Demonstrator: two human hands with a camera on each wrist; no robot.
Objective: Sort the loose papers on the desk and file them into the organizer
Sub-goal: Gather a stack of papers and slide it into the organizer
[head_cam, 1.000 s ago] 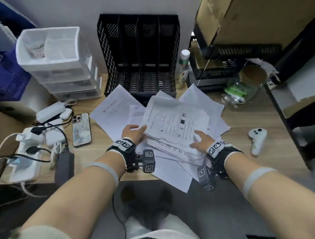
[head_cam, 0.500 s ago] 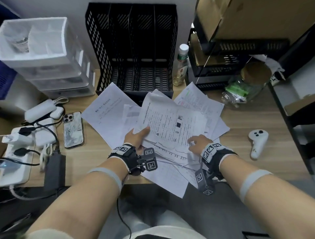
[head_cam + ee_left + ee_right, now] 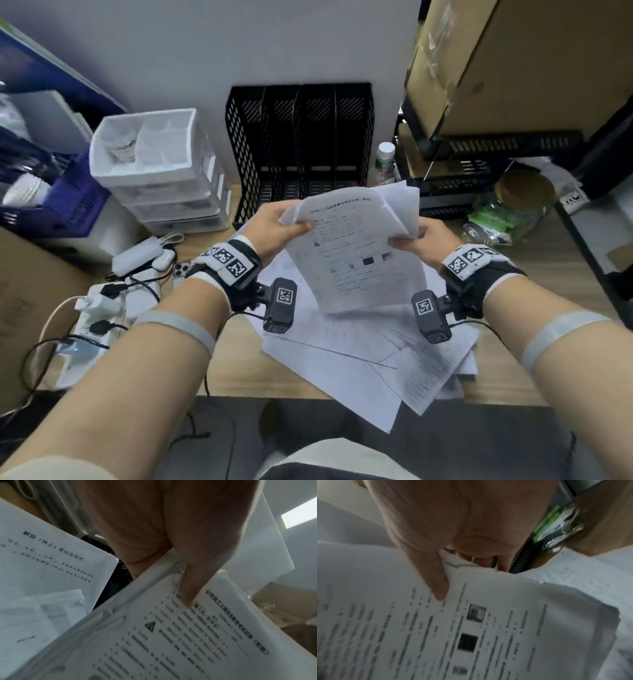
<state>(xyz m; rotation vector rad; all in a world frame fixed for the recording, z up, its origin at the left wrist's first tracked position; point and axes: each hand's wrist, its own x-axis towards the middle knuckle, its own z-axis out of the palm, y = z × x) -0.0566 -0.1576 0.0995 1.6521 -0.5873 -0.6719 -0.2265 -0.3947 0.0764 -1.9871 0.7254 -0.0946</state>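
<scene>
Up off the desk (image 3: 565,260), both hands hold a small stack of papers (image 3: 356,253). The left hand (image 3: 274,228) pinches the stack's far left corner, with the thumb (image 3: 193,582) pressed on the top page. The right hand (image 3: 419,240) pinches the right edge, and its thumb (image 3: 436,580) lies on the printed side too. The stack hangs in the air, tilted, with its near end drooping down. The top page has lines of print, a small triangle sign and a few dark squares.

More loose papers (image 3: 370,359) lie spread on the desk under the hands, and some stick out over the near edge. One sheet (image 3: 51,561) with a bold heading lies to the left of the stack, seen from the left wrist.

Behind the stack, against the far wall, stands the black mesh organizer (image 3: 299,144). Its slots look empty, but the held pages hide the lower part, so I cannot be sure.

To the left of the organizer sits a white drawer box (image 3: 161,171). Nearer on the left are a power strip (image 3: 99,308) with plugs, a white power bank (image 3: 137,255) and a phone (image 3: 181,269), partly hidden by the left wrist. To the right of the organizer stands a small bottle (image 3: 384,164). Farther right lies a clear jar (image 3: 507,216) with green things inside.
</scene>
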